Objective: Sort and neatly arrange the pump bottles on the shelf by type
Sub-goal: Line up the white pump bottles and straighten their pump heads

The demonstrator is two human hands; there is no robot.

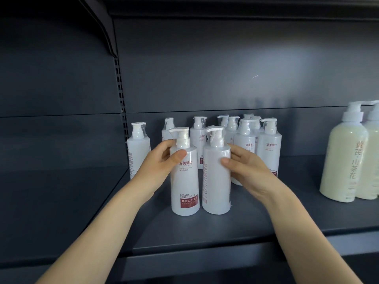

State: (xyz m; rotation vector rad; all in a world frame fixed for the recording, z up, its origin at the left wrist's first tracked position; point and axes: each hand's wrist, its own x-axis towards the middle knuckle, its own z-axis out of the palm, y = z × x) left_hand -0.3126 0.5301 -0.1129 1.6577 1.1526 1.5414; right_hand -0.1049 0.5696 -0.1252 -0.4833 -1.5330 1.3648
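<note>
Thumb in front and fingers curled behind, the left hand [159, 163] gripped a white keratin conditioner bottle [185, 187] below its pump. The right hand [248, 167] gripped a matching bottle [215, 185] the same way, label turned away. Both stood upright, just beside each other, on the dark shelf [225, 232]. More white pump bottles [246, 144] clustered behind; cream pump bottles [346, 160] stood well apart, rightward

Shelf [205, 232]: looked matt grey metal.
White bottles [185, 181]: were glossy plastic.
Pump heads [214, 138]: wore clear film.
Cream bottles [346, 160]: were smooth plastic.
</note>
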